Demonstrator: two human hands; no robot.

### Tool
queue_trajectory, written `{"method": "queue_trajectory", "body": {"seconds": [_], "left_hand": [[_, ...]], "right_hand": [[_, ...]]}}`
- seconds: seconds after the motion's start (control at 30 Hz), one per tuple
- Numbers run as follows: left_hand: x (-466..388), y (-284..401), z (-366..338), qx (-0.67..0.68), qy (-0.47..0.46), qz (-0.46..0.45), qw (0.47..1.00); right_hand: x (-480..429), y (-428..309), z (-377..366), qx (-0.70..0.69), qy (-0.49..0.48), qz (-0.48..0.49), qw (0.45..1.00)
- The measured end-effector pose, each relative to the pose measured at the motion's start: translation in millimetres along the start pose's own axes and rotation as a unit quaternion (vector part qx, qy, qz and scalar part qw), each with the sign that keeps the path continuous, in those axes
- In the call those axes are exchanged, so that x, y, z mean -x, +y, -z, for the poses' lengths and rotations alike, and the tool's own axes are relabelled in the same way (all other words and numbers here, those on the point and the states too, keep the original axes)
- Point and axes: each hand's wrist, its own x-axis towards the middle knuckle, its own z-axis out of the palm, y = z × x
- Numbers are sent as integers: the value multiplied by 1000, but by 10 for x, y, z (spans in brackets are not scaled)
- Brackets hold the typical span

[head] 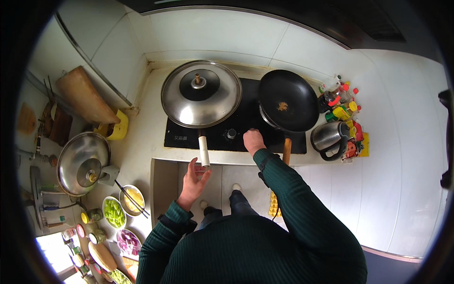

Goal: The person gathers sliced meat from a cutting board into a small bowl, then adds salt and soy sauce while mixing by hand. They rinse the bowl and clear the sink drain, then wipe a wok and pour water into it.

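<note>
My right hand [253, 139] is at the front of the black glass gas cooktop [184, 136], fingers curled over the place beside the right burner; what lies under them is hidden. A second control knob [231, 134] shows to its left. On the right burner a black wok [299, 103] sits tilted, with a small brown patch inside and a wooden handle [287, 151] towards me. My left hand [194, 183] is empty, fingers apart, just below the pale handle [204, 151] of the left pan. A domed steel lid [212, 106] covers that pan.
An electric kettle [325, 136] and sauce bottles [342, 110] stand right of the cooktop. On the left counter are another lid [72, 163], a bowl of beaten egg [132, 197] with chopsticks [133, 200] across it, cut green peppers [114, 213] and purple onion [128, 243]. A range hood [319, 17] hangs above.
</note>
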Motion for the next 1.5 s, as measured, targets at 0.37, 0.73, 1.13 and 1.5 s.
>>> {"method": "queue_trajectory", "body": {"seconds": [0.37,0.73,1.13,1.5], "left_hand": [[1196,-224,697,4,40,96,995],[3030,-908,1590,-38,389,165,906],[5992,-2255,1841,-81,738,339,577],[8639,-3209,2379,-177,624,565,510]], "right_hand": [[-4,133,-32,-71,-24,68,995],[-122,348,-306,-60,11,66,996],[-117,335,-167,-25,-4,67,997],[22,146,-217,1,45,50,998]]}}
